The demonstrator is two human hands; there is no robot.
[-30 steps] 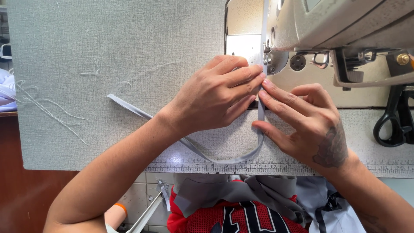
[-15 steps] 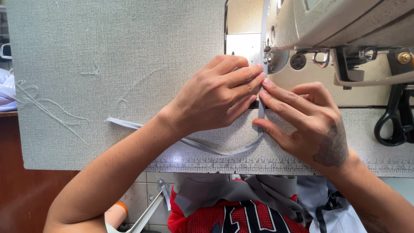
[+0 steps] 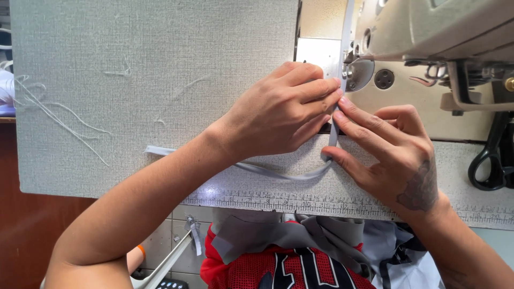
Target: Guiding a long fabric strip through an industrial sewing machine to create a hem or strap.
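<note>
Both hands meet at the sewing machine (image 3: 428, 32), near the table's (image 3: 134, 80) right end. Left hand (image 3: 278, 115) lies palm down, fingers curled, its fingertips pressing a narrow grey strip (image 3: 333, 134) just below the machine's foot. Right hand (image 3: 393, 158) sits just beside it, fingers stretched, pinching the same strip between thumb and forefinger. From the pinch the strip runs up toward the needle area and also loops down under the left hand, then trails left across the table toward its front edge, passing beneath the left forearm. A ruler (image 3: 321, 206) runs along that front edge. Black scissors (image 3: 490, 160) rest at the right edge, well apart from the hands. Grey cloth (image 3: 300, 235) and a red mesh garment (image 3: 257, 270) hang below the front edge.
</note>
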